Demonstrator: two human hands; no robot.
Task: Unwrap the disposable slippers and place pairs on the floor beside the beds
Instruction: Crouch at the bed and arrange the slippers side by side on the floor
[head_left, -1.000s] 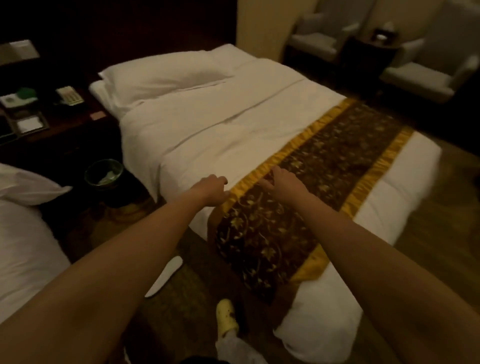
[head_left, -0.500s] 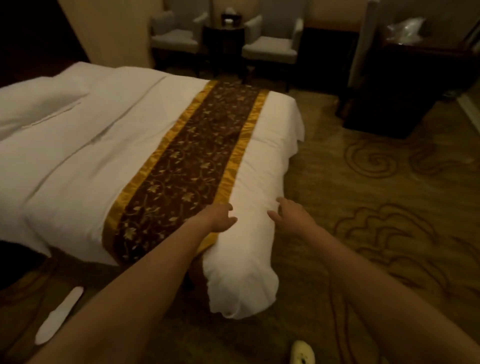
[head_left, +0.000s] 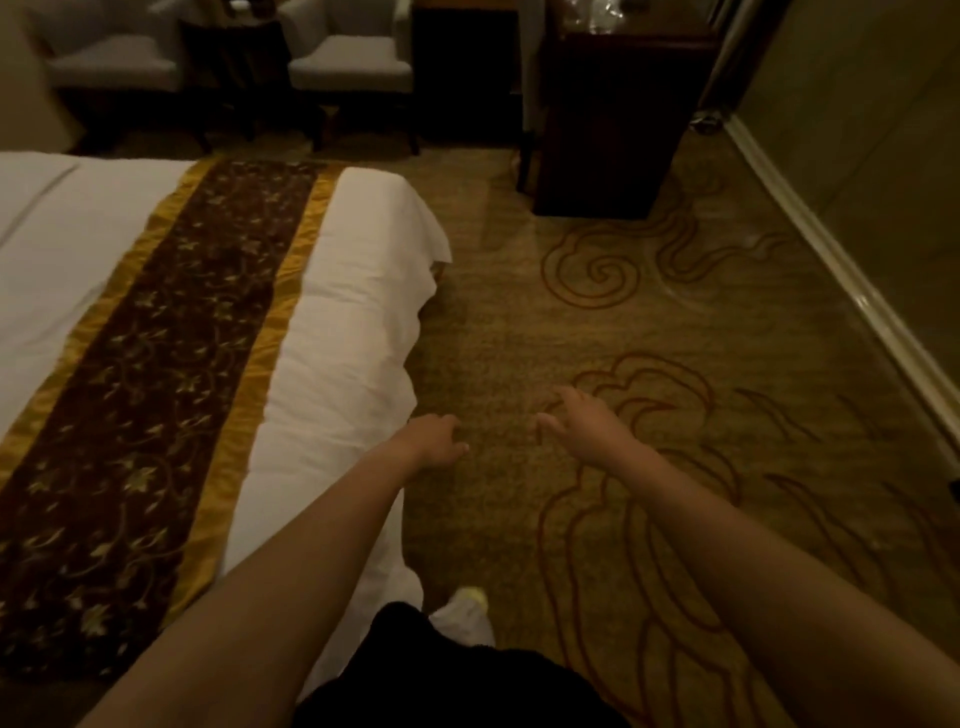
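both empty hands, left hand and right hand, reach over carpet beside bed.

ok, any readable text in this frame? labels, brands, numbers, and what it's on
No readable text in this view.
Bed runner: leaf and vine pattern only, no letters.
Carpet: swirl pattern, no text.
Clear plastic on the dark cabinet: too dim and blurred to tell whether it carries print.

Open carpet fills the centre and right of the frame. The bed blocks the left. A dark cabinet and armchairs close off the top.
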